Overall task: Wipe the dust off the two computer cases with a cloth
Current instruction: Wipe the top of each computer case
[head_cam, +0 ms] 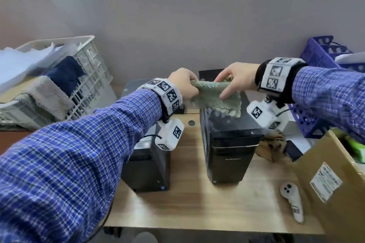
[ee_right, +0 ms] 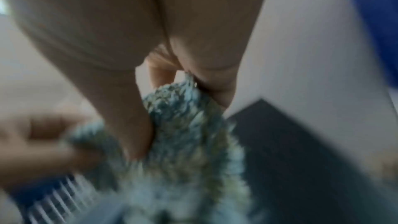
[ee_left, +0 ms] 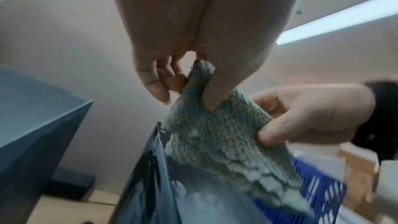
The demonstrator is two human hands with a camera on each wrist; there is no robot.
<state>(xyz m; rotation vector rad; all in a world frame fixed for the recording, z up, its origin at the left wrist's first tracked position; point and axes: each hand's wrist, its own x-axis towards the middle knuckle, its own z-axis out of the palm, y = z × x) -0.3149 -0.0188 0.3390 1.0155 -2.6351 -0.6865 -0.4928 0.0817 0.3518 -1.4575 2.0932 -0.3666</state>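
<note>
Head view: cloth (head_cam: 215,96) between both grips.

You're in an office storeroom or back room: two black computer cases (head_cam: 227,144) stand on a wood-grain desk (head_cam: 197,209) against a plain grey wall (head_cam: 177,16). Around them sit a white plastic crate (head_cam: 87,77) stuffed with papers and cloths, a blue plastic crate (head_cam: 316,55), and a labelled cardboard box (head_cam: 335,193) (a long ceiling light (ee_left: 340,21) shows from the left wrist).
</note>
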